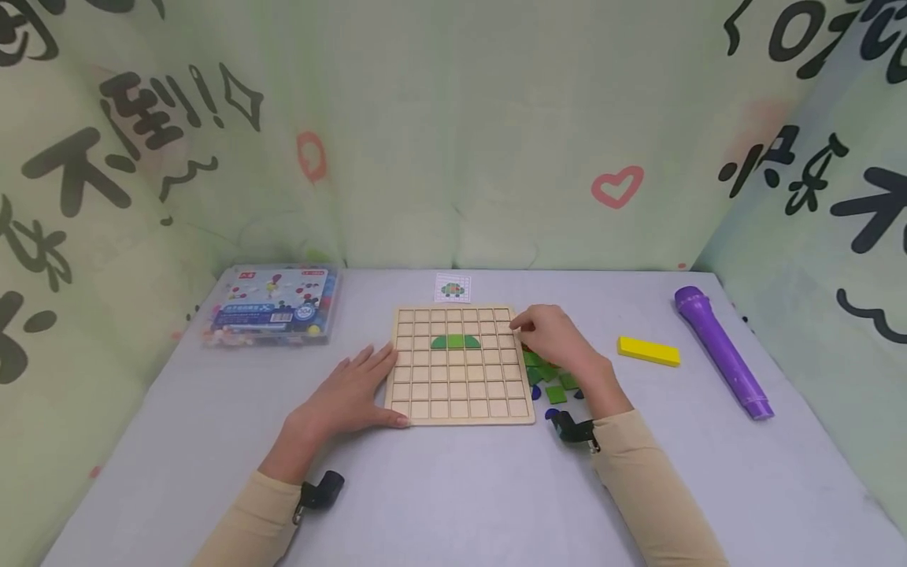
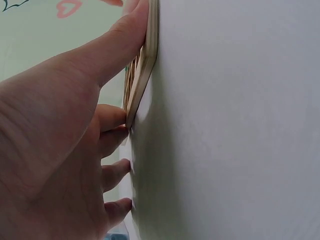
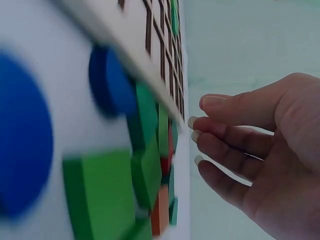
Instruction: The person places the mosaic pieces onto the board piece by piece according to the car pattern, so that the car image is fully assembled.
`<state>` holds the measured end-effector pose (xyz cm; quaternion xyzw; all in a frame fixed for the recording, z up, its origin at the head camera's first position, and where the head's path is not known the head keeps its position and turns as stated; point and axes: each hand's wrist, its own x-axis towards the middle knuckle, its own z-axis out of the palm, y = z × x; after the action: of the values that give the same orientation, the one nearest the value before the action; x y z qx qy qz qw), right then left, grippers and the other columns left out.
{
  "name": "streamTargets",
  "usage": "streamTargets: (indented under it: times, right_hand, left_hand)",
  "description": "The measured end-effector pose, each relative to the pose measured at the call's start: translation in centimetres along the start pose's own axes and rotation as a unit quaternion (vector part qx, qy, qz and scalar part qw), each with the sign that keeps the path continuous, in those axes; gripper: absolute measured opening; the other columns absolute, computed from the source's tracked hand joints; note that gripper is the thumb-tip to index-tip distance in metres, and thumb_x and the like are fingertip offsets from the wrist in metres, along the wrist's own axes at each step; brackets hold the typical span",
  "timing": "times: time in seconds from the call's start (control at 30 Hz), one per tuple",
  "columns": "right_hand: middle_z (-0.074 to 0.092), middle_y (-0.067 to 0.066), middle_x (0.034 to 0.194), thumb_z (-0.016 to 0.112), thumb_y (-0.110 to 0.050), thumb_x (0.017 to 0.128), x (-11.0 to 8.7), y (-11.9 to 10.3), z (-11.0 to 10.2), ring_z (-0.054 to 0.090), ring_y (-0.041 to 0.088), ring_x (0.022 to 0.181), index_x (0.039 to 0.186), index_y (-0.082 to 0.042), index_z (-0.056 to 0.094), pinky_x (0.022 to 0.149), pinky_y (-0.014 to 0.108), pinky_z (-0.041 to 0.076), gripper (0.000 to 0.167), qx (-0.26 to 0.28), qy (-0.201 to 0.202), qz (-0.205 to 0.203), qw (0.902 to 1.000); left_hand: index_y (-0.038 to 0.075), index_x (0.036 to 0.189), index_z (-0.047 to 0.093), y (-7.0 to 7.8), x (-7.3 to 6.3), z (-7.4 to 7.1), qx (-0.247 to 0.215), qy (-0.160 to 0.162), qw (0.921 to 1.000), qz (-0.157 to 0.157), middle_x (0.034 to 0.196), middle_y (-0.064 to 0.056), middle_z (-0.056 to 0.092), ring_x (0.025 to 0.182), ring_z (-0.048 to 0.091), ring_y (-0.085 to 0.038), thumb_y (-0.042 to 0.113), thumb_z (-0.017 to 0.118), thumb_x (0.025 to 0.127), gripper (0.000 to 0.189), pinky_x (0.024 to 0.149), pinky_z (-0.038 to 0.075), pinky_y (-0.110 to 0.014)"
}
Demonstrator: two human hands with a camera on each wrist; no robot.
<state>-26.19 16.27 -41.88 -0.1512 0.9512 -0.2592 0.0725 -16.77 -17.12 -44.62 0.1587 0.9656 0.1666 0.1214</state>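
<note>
On the white table (image 1: 453, 488), toward its far edge, the gridded wooden board (image 1: 457, 390) is best steadied by the left hand (image 1: 352, 394), extended ungrasping at the left edge, while the right hand (image 1: 556, 337), pinching or not I cannot tell, should move lightly beside loose green tiles (image 1: 556, 394).

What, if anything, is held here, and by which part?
Nothing visible: the right hand looks empty; the left hand only touches the wooden board at its left edge and near-left corner.
</note>
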Motion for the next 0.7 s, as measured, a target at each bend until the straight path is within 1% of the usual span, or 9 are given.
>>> streamTargets:
  times: [0.07,0.17,0.23,0.3,0.37,0.47,0.63,0.7]
  right_hand:
    - [0.069,0.012,0.103,0.059,-0.006,0.095,-0.4,0.9,-0.6,0.058,0.024,0.088,0.118,-0.002,0.072,0.076,0.033,0.053,0.027,-0.004,0.010,0.016,0.9998]
    - [0.066,0.014,0.109,0.057,-0.006,0.095,-0.8,2.1,-1.4,0.058,0.028,0.095,0.122,-0.001,0.070,0.084,0.040,0.055,0.029,-0.019,0.022,0.040,0.9988]
    - [0.065,0.017,0.115,0.056,-0.004,0.095,-1.0,2.8,-1.8,0.058,0.031,0.100,0.125,-0.001,0.068,0.089,0.045,0.055,0.032,-0.032,0.020,0.053,0.9979]
    - [0.063,0.019,0.119,0.055,-0.002,0.093,-1.1,3.3,-2.0,0.058,0.032,0.102,0.128,0.000,0.066,0.091,0.046,0.055,0.036,-0.042,0.012,0.064,0.9970]
    - [0.062,0.019,0.119,0.056,0.000,0.092,-1.1,3.8,-2.1,0.057,0.031,0.100,0.129,0.000,0.065,0.089,0.044,0.055,0.039,-0.047,0.001,0.070,0.9964]
    - [0.061,0.017,0.113,0.057,0.000,0.091,-0.9,4.2,-2.0,0.054,0.029,0.094,0.128,0.000,0.066,0.082,0.038,0.053,0.038,-0.045,-0.006,0.074,0.9962]
    - [0.063,0.016,0.106,0.059,0.000,0.091,-0.9,4.5,-1.8,0.054,0.029,0.092,0.119,0.000,0.071,0.083,0.039,0.052,0.031,-0.044,-0.001,0.065,0.9969]
    - [0.064,0.015,0.102,0.060,0.000,0.090,-1.0,4.5,-1.9,0.055,0.029,0.090,0.115,-0.001,0.071,0.080,0.038,0.052,0.028,-0.046,0.002,0.065,0.9968]
  left_hand:
    - [0.011,0.159,0.021,0.0,0.0,0.0,0.001,0.001,1.0000,0.001,0.168,-0.004,0.018,0.155,0.013,-0.036,0.072,0.072,0.072,0.117,0.124,0.017,-0.060]
    - [0.011,0.159,0.021,0.0,0.1,0.1,0.003,0.001,1.0000,0.004,0.168,-0.004,0.018,0.155,0.013,-0.036,0.072,0.072,0.072,0.117,0.124,0.017,-0.060]
    - [0.011,0.159,0.021,-0.1,0.1,0.1,0.003,0.001,1.0000,0.005,0.168,-0.005,0.018,0.155,0.013,-0.036,0.072,0.072,0.072,0.118,0.124,0.017,-0.061]
    - [0.011,0.159,0.021,-0.2,0.1,0.2,0.003,0.002,1.0000,0.006,0.168,-0.005,0.018,0.155,0.013,-0.036,0.073,0.072,0.072,0.118,0.124,0.017,-0.061]
    - [0.011,0.159,0.021,-0.2,0.1,0.2,0.001,0.002,1.0000,0.006,0.168,-0.005,0.018,0.155,0.013,-0.036,0.073,0.072,0.072,0.118,0.124,0.017,-0.061]
    - [0.011,0.159,0.021,-0.2,0.1,0.1,-0.001,0.001,1.0000,0.005,0.168,-0.004,0.017,0.155,0.013,-0.036,0.073,0.071,0.073,0.118,0.124,0.016,-0.060]
    - [0.012,0.159,0.021,0.0,0.0,0.0,-0.004,0.001,1.0000,0.004,0.168,-0.004,0.018,0.155,0.014,-0.036,0.071,0.073,0.073,0.117,0.124,0.016,-0.060]
    - [0.011,0.159,0.022,0.0,0.0,0.0,-0.004,0.003,1.0000,0.006,0.168,-0.005,0.019,0.155,0.015,-0.038,0.071,0.073,0.073,0.117,0.123,0.017,-0.061]
